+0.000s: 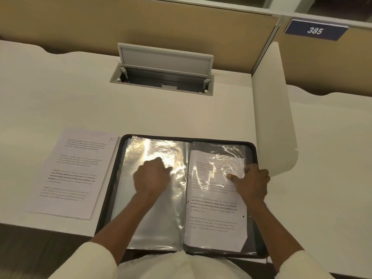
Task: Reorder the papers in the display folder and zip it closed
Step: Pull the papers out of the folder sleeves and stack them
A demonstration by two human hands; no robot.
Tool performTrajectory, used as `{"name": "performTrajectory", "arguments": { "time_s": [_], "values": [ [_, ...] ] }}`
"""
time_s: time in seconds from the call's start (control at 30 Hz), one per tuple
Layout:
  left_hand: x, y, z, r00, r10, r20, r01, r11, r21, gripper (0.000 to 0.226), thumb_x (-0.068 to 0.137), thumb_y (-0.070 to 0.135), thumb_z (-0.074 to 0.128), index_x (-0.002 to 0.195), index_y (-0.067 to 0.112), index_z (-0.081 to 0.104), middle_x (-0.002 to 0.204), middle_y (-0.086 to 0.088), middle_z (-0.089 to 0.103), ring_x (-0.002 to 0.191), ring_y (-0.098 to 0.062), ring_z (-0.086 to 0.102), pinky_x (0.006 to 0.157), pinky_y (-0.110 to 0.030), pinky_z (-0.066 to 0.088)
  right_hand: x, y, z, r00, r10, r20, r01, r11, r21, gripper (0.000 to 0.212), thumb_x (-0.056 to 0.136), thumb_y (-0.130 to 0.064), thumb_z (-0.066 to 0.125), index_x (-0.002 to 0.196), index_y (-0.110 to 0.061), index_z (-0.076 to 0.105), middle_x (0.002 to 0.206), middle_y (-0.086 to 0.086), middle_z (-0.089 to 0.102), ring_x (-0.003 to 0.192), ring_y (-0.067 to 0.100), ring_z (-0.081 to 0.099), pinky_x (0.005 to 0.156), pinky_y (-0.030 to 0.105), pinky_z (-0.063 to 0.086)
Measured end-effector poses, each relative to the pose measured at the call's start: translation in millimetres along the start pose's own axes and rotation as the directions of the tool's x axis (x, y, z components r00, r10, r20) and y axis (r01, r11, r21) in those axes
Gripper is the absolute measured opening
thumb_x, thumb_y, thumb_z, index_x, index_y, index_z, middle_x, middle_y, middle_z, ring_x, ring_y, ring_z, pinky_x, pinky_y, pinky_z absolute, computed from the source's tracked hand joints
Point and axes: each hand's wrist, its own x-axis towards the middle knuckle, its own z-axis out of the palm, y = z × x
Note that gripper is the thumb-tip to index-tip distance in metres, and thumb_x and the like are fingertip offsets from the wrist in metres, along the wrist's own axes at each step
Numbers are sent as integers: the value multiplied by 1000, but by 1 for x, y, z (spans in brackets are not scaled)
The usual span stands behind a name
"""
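Nearest to you, the display folder point(109, 198) lies open and flat at the near edge of the bench point(181, 113). It hangs a little over that edge. Its spine runs from you to the far side, so its two pages sit side by side and the open folder is widest from left to right. The zip edge goes all around it and is undone.

Your left hand point(151, 176) is on the left page, a shiny clear sleeve point(153, 222). The fingers curl down onto the plastic. Whether that grip pinches the sleeve, you cannot tell from here.

Your right hand point(253, 182) is on the right page. Its grip is clamped on the right edge of the paper point(215, 218), with the thumb point(231, 176) on top, where the plastic is crinkled. The paper is long from near to far. Its top points away from you, so the words face you. It is tipped a little, and its near right corner is bent.

Just to the left of the folder, a loose stack of papers point(74, 174) lies flat on the bench. Its top sheet has "10" written in the far right corner. Its far end leans a little to the right.

Farther off, a cable box point(161, 77) is set into the bench, and its lid point(165, 57) stands up. A white divider point(273, 107) stands on the right. Behind it is a blue sign point(315, 30) that says 385.
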Motion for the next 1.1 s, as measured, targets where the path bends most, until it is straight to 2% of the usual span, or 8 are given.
{"name": "performTrajectory", "arguments": {
  "time_s": [0.13,0.37,0.47,0.6,0.7,0.8,0.93,1.1],
  "values": [
    [-14,36,18,984,134,113,-102,962,-254,32,93,54,74,80,26,67,73,14,70,74,-10,68,77,-33,59,1,-2,-5,997,41,59,-48,992,116,74,73,-40,95,122,-10,49,120,14,59,104,36,64,82,46,58],
    [-21,68,31,961,227,158,-128,871,-475,36,92,61,74,81,26,72,72,13,75,69,-1,71,79,-38,63,-24,-10,-15,976,-204,77,170,932,320,7,99,-23,71,98,-19,66,82,-14,63,67,3,61,46,8,43],
    [-20,86,12,951,182,250,35,740,-671,57,94,72,63,87,17,76,74,6,79,68,-10,76,79,-44,67,-35,-15,-20,928,-368,-55,370,901,228,16,101,-25,67,89,-15,66,81,-6,62,68,11,60,51,12,38],
    [-7,112,-27,877,37,479,413,454,-790,94,88,89,47,96,1,78,82,-12,81,78,-31,81,68,-38,67,-48,-17,-21,760,-620,-193,641,765,65,8,97,-26,72,97,-18,74,88,-3,59,74,11,57,57,15,43],
    [7,115,-41,832,19,555,505,388,-771,62,100,54,66,104,-7,75,85,-20,80,80,-37,80,66,-37,64,-52,-13,-18,700,-686,-198,701,713,7,20,94,-26,76,112,-18,78,97,0,62,79,13,61,57,21,54],
    [16,112,-44,835,-13,551,513,384,-768,27,88,5,66,107,-13,73,87,-23,79,76,-35,80,63,-32,62,-49,-8,-17,705,-693,-154,698,716,-26,25,93,-27,75,116,-17,77,99,0,63,82,11,59,61,10,43],
    [21,107,-37,767,-12,642,588,414,-695,22,94,12,75,107,-6,74,90,-18,81,89,-34,81,60,-30,63,-42,-3,-15,709,-686,-165,694,720,-12,21,91,-20,77,113,-17,79,96,-4,61,82,6,53,65,3,30],
    [25,100,-22,745,-24,667,604,448,-659,21,91,10,79,107,-3,75,90,-14,82,71,-24,76,63,-30,64,-40,-6,-22,735,-668,-115,678,727,110,19,90,-30,74,107,-22,76,98,-9,63,80,7,58,63,4,35]
  ]
}}
